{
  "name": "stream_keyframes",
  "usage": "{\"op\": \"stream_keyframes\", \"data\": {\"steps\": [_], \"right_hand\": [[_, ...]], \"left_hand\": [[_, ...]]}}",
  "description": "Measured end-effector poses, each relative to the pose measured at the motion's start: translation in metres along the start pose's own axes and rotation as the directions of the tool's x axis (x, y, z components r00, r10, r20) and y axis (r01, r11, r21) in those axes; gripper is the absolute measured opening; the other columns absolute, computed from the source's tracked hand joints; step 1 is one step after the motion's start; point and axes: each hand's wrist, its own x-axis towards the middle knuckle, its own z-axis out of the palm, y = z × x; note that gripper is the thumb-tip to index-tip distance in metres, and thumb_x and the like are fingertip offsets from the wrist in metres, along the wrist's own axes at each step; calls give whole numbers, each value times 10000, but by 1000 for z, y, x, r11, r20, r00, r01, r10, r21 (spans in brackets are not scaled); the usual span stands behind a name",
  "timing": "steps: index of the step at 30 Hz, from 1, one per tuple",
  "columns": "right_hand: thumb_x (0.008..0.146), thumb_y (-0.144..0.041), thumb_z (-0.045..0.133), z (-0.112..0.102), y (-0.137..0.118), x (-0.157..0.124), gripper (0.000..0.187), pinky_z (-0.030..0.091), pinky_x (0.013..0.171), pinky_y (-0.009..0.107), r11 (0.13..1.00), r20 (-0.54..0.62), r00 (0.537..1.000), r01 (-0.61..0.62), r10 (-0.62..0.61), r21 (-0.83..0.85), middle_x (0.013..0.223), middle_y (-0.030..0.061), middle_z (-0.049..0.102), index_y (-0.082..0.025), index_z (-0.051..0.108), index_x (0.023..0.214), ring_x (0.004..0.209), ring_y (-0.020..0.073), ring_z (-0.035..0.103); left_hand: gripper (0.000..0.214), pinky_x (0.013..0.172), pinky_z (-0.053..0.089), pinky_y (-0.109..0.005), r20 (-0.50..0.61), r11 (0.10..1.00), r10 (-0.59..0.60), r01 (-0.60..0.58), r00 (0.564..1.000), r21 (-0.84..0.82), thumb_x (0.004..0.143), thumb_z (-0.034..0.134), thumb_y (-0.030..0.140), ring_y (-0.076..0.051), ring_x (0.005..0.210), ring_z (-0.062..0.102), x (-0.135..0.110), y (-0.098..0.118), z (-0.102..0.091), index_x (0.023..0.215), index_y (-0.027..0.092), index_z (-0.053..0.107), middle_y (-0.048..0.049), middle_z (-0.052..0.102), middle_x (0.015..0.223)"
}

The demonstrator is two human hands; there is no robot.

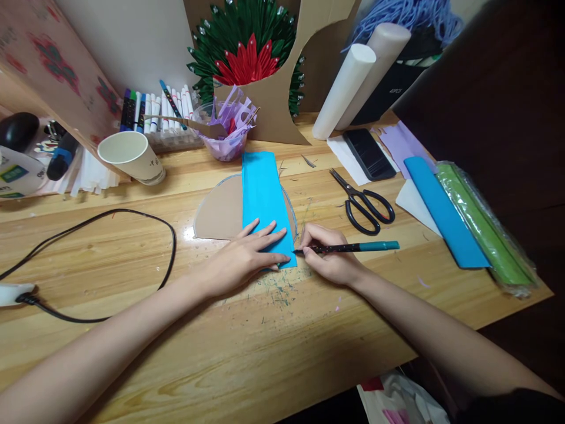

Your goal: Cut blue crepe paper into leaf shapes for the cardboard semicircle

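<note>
A strip of bright blue paper (262, 188) lies over a cardboard half circle (219, 212) with a blue-edged curve. My left hand (247, 256) lies flat on the strip's near end, fingers spread. In my right hand (329, 253) is a marker pen (371, 246) with a dark, speckled body and a teal end. Its tip meets or nearly meets the right edge of the strip, close to the near corner and my left fingertips. Part of the half circle is hidden under the strip.
Black-handled scissors (364, 203) and a phone (368, 154) lie to the right, near folded blue paper (445, 212) and a green wrapped roll (485, 229). At the back stand a paper cup (131, 156), a plastic bowl (225, 147) of purple strips and several markers. A black cord (174, 247) loops at left.
</note>
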Motion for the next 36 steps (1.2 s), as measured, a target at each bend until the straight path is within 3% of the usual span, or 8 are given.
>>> {"op": "stream_keyframes", "data": {"steps": [12,18,23,29,33,36], "right_hand": [[679,-89,462,0,2,-2,125,319,532,246,987,135,978,156,-161,45,605,-12,455,-195,421,626,572,123,420],[680,-93,461,1,3,-3,123,305,524,242,988,103,983,149,-153,48,594,-20,430,-193,419,623,563,117,403],[668,-85,468,1,2,-4,122,317,534,243,980,155,969,179,-192,89,593,-22,426,-191,428,625,569,116,404],[714,-114,495,0,6,-6,104,345,544,258,978,129,982,110,-134,180,620,-14,474,-193,476,649,587,125,444],[822,-193,495,5,5,-2,46,415,590,266,927,-114,992,-13,60,374,734,1,541,-203,538,808,643,126,521],[834,-211,524,11,-1,3,47,452,665,281,904,-171,964,-118,203,411,808,18,580,-202,552,870,734,138,570]], "left_hand": [[305,1048,264,-580,5,999,5,-5,1000,51,918,435,250,-275,1333,282,3,2,-3,1189,253,575,-122,400,1399],[311,1053,257,-576,16,999,5,-6,1000,51,921,429,255,-272,1335,277,4,2,-2,1199,255,567,-119,395,1404],[309,1046,253,-589,35,999,1,-3,999,54,926,412,239,-286,1337,272,5,2,-3,1185,253,580,-119,390,1410],[297,1033,290,-569,-10,999,-21,21,1000,35,916,433,270,-290,1319,330,3,4,-4,1161,262,599,-128,397,1410],[287,990,368,-519,-50,997,-82,82,995,-5,902,457,301,-312,1282,369,3,4,-4,1131,277,629,-137,391,1386],[293,1000,355,-515,-50,997,-72,70,996,-36,904,453,307,-314,1291,351,2,3,-3,1135,265,627,-147,393,1369]]}}
